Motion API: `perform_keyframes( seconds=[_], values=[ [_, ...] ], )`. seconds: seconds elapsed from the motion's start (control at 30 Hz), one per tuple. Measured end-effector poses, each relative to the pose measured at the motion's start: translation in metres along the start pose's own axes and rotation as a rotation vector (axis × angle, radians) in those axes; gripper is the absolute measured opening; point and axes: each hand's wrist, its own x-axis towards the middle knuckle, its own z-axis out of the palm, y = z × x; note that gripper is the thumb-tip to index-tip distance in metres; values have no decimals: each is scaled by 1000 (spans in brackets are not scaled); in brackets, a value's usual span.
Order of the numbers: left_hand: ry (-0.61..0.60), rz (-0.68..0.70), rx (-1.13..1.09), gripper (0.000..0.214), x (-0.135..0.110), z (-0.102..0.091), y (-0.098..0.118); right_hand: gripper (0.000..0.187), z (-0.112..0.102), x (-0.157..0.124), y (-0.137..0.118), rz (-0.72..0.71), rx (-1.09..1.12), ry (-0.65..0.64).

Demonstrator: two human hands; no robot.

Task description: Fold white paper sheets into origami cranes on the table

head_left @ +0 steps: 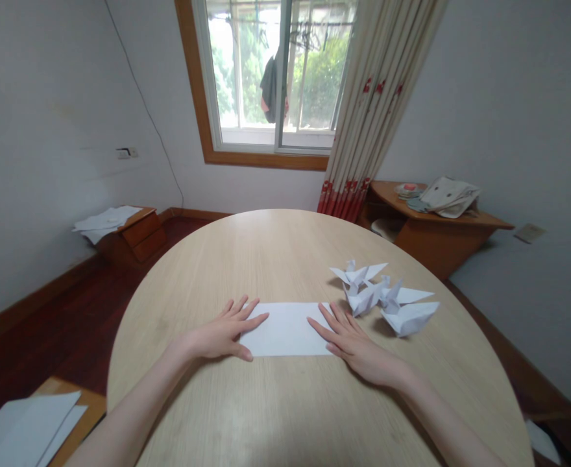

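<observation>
The sheet (285, 329) and birds (391, 299) look like smooth, matt paper, the tabletop (266, 259) faintly glossy wood, the curtain (370, 104) cloth.

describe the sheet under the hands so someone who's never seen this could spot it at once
Find the round, pale wooden table. On it, the left hand and right hand rest on opposite ends of a plain white paper rectangle. It lies flat, whereas the white folded paper birds beyond the right hand stand up in points.
</observation>
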Motion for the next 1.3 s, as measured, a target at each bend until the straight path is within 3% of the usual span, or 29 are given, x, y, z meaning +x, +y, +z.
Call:
perform_keyframes(
  seconds=[0.23, 0.4, 0.63, 0.77, 0.93, 1.3],
  values=[
    [77, 55, -63, 92, 1, 6, -8, 55, 7, 0, 3, -52, -4, 68],
    [99, 20, -115, 100, 0, 5, -2, 57, 11, 2, 3, -52, -9, 125],
    [250, -10, -120, 115, 0, 1, 6, 62, 15, 9, -3, -116, -77, 234],
    [297, 18, -108, 114, 0, 0, 9, 65, 18, 11, -6, -141, -91, 260],
    [342, 68, -102, 111, -1, 0, 12, 49, 17, 14, -13, -136, -57, 270],
    [384, 21, -107, 105, -1, 0, 15, 52, 16, 14, -15, -138, -73, 304]
  ],
)
